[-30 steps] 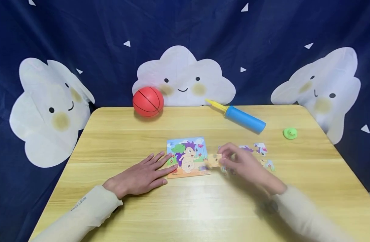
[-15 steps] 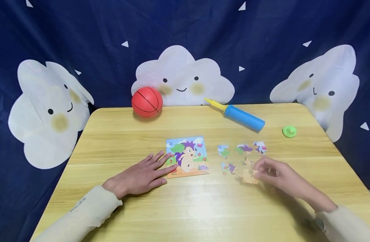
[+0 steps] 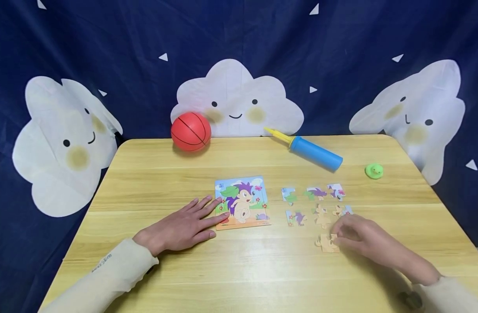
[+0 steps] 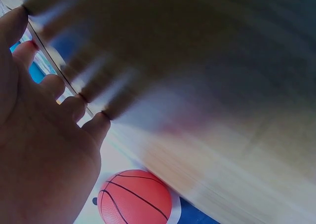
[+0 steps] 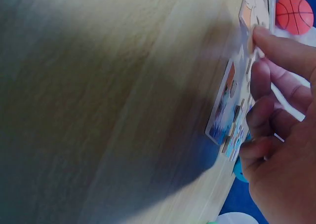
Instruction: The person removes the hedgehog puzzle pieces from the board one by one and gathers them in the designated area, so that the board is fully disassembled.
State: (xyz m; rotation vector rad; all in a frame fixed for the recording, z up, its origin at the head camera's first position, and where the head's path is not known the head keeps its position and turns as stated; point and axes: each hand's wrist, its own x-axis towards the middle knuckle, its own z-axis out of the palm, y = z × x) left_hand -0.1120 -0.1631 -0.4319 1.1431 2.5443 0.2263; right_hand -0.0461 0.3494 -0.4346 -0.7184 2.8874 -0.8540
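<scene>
My left hand (image 3: 180,228) lies spread on the table, its fingertips resting on the left edge of a square picture board (image 3: 243,224) showing a purple-spined hedgehog. To the right of the board, my right hand (image 3: 370,241) pinches a beige jigsaw piece (image 3: 328,243) between thumb and index finger, low at the tabletop. Just beyond it lie several loose jigsaw pieces (image 3: 297,218) in rough rows, with gaps between most of them. In the right wrist view, the held piece (image 5: 251,42) shows edge-on at the thumb tip, and another piece (image 5: 222,110) lies flat below the fingers.
A red toy basketball (image 3: 190,131) stands at the back left of the wooden table (image 3: 243,278). Behind the pieces lies a blue hand pump (image 3: 316,153) with a yellow nozzle. A small green duck (image 3: 374,171) sits at the right. Dark blue cloth (image 3: 340,39) hangs behind.
My right hand has carried the beige jigsaw piece from beside the board to the right, then slightly toward the table's front. My left hand has stayed in place.
</scene>
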